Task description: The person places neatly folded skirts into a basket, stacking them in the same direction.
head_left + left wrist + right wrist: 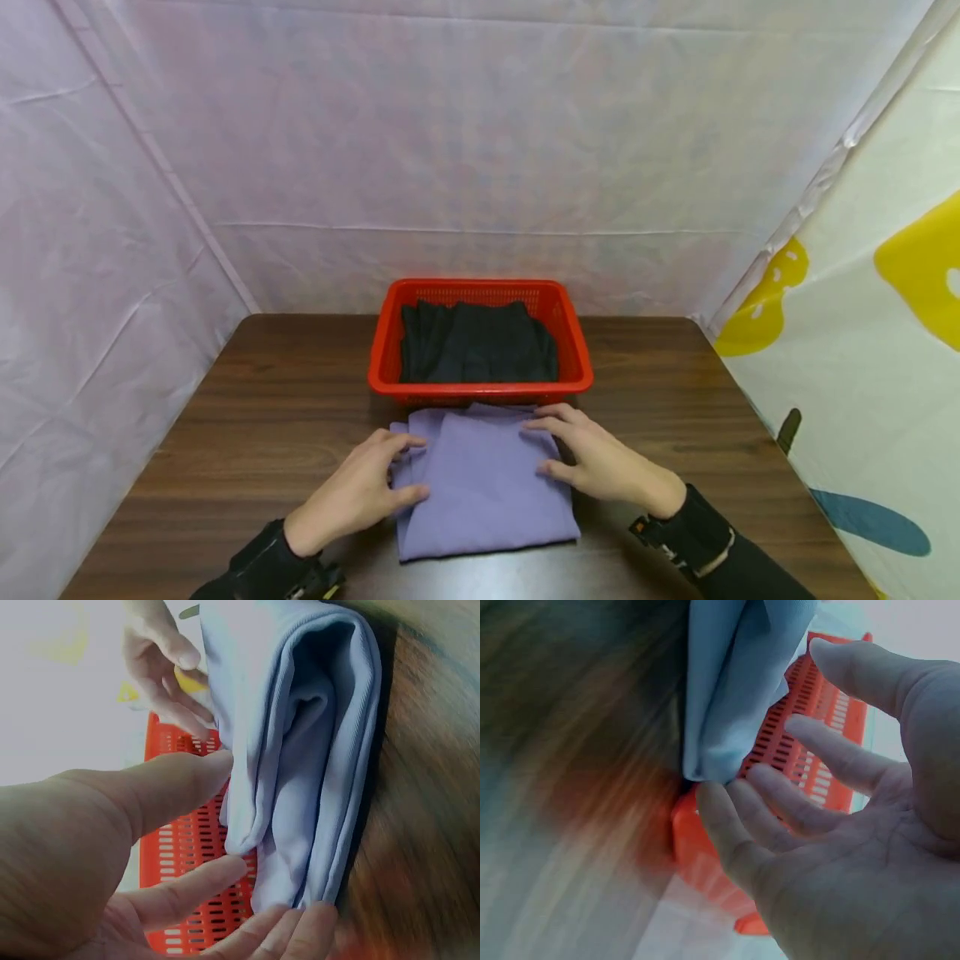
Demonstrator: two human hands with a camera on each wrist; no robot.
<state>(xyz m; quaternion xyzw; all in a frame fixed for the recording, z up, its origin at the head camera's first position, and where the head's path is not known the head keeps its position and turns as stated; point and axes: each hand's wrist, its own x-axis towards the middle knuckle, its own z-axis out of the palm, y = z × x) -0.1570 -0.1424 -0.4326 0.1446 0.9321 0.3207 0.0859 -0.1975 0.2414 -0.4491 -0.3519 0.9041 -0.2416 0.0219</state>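
A lavender piece of folded fabric, likely a garment, lies in layers on the table. At its left edge is my left hand, thumb and fingers spread around the side. The left wrist view shows that thumb at the upper fold of the fabric and the fingertips by the lower layers. My right hand is at the far right corner, its fingers loosely extended. In the right wrist view, the fingertips are beside the fabric's edge, the palm bare.
A red perforated plastic basket stands directly behind the fabric, holding folded black cloth. Both sit on a dark wooden table. White sheeting hangs behind it, and a patterned sheet hangs at the right.
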